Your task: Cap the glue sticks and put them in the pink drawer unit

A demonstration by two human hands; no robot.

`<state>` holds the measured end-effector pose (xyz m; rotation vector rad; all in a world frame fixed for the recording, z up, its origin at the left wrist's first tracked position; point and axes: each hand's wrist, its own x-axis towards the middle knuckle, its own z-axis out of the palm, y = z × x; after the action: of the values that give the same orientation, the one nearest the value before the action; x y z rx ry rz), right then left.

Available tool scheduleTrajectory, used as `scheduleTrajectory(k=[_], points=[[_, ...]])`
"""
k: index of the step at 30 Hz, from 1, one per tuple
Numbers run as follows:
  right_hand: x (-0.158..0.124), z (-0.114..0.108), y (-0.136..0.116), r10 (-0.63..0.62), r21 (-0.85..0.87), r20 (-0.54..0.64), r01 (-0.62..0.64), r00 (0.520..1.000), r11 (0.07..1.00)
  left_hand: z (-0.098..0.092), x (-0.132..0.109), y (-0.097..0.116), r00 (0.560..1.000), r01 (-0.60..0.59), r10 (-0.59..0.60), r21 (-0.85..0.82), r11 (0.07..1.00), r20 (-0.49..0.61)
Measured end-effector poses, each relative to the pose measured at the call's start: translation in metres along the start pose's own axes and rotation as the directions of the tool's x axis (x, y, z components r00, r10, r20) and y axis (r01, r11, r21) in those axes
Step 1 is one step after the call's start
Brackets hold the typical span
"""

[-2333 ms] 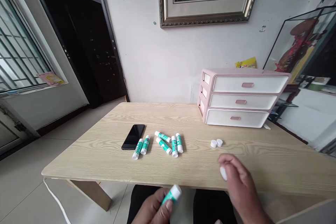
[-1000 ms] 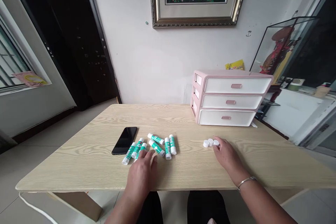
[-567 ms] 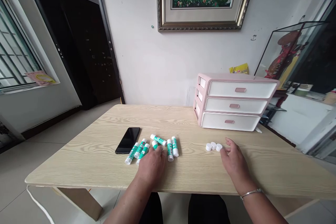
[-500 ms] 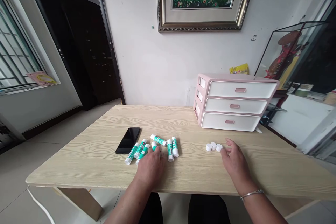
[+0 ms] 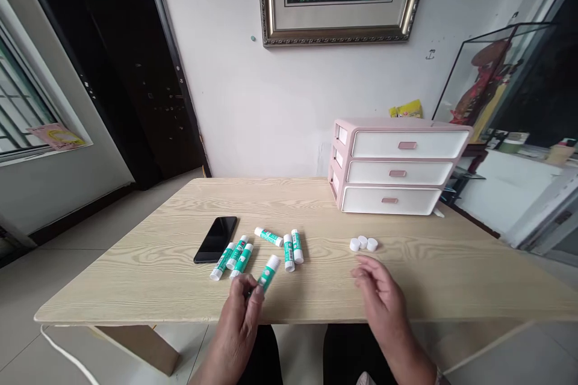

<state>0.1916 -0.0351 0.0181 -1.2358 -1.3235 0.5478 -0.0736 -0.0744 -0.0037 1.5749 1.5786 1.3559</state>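
My left hand [image 5: 241, 313] is closed on a green-and-white glue stick [image 5: 268, 274], raised over the front of the table with its white end pointing up and to the right. My right hand [image 5: 379, 295] has its fingers apart and nothing in it, just in front of three small white caps [image 5: 362, 242]. Beyond my left hand several more glue sticks lie on the table: a group at the left [image 5: 238, 255], one crosswise [image 5: 268, 236], and a side-by-side pair [image 5: 292, 249].
A black phone [image 5: 217, 239] lies left of the glue sticks on the wooden table [image 5: 149, 277]. Toward the back right stands a pink-and-white drawer unit [image 5: 400, 171] with a yellow packet [image 5: 406, 109] behind its top. A framed picture [image 5: 338, 35] hangs on the wall.
My left hand has picked up a glue stick and drawn it toward me. My right hand has moved left and nearer, away from the caps. The view has shifted slightly.
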Motion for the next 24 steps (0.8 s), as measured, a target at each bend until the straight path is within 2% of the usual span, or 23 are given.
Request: scheduleTrajectory(k=[2,4,6,7,10,14,16,19,22,24], points=[[-0.013,0.009,-0.014,0.068,0.045,0.241,-0.081,0.968,0.996,0.004,-0.014,0.003,0.980,0.069,-0.037,-0.164,0.984,0.194],[-0.024,0.014,-0.024,0.094,0.026,0.452,-0.119,0.887,0.993,0.008,-0.025,0.008,0.933,0.139,-0.044,-0.244,0.960,0.357],[-0.031,0.016,-0.030,0.093,-0.017,0.569,-0.101,0.817,0.995,0.010,-0.032,0.014,0.893,0.138,-0.005,-0.263,0.955,0.449],[-0.034,0.017,-0.031,0.089,-0.039,0.594,-0.082,0.800,0.996,0.011,-0.034,0.016,0.878,0.114,0.026,-0.261,0.959,0.479],[-0.040,0.022,-0.026,0.091,-0.093,0.597,-0.044,0.797,0.995,0.012,-0.035,0.021,0.854,-0.001,0.108,-0.205,0.979,0.509],[-0.048,0.033,-0.012,0.134,-0.138,0.531,-0.070,0.837,0.988,0.021,-0.035,0.018,0.841,-0.180,0.189,-0.067,0.981,0.506],[-0.052,0.036,-0.008,0.153,-0.135,0.494,-0.098,0.856,0.986,0.029,-0.036,0.013,0.827,-0.274,0.230,0.010,0.962,0.513],[-0.055,0.037,-0.006,0.179,-0.117,0.462,-0.141,0.868,0.983,0.039,-0.038,0.005,0.827,-0.391,0.265,0.169,0.905,0.496],[-0.056,0.035,-0.006,0.179,-0.108,0.464,-0.146,0.868,0.983,0.041,-0.039,0.006,0.826,-0.441,0.279,0.252,0.861,0.490],[-0.057,0.034,-0.006,0.147,-0.079,0.486,-0.124,0.862,0.989,0.037,-0.039,0.013,0.799,-0.431,0.267,0.204,0.879,0.539]])
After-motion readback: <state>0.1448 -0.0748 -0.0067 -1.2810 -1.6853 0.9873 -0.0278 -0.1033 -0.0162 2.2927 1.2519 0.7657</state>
